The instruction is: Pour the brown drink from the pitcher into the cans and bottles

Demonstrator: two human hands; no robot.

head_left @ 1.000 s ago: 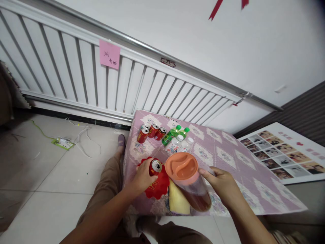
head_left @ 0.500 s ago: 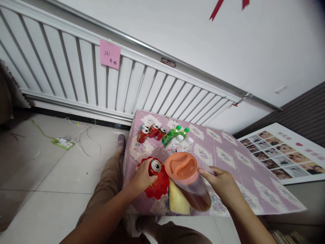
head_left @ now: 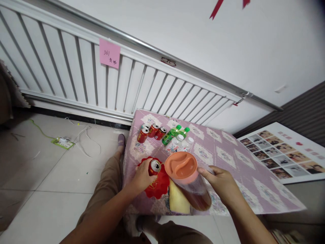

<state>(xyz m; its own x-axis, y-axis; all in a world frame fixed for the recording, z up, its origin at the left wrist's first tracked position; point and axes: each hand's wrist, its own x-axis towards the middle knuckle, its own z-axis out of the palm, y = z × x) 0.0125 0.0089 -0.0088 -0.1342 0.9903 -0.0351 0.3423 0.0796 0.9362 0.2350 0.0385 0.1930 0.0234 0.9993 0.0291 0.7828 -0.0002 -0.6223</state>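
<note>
Fingers of my left hand (head_left: 142,176) wrap round a red drink can (head_left: 154,167), its opened top facing up, over a red scalloped plate (head_left: 159,188). My right hand (head_left: 219,183) grips the handle of a clear pitcher (head_left: 195,193) with an orange lid. Brown liquid lies in the pitcher, which leans with its lid toward the can. Between plate and pitcher, partly covered by the pitcher, is a pale yellow cloth-like piece (head_left: 179,200); its kind I cannot tell.
Several red cans (head_left: 143,135) stand farther back on the floral tablecloth (head_left: 223,152), beside green-capped bottles (head_left: 170,136) and white-capped bottles (head_left: 175,144). A radiator (head_left: 152,88) runs behind the table. On the floor at left lies a power strip (head_left: 63,143) with cables.
</note>
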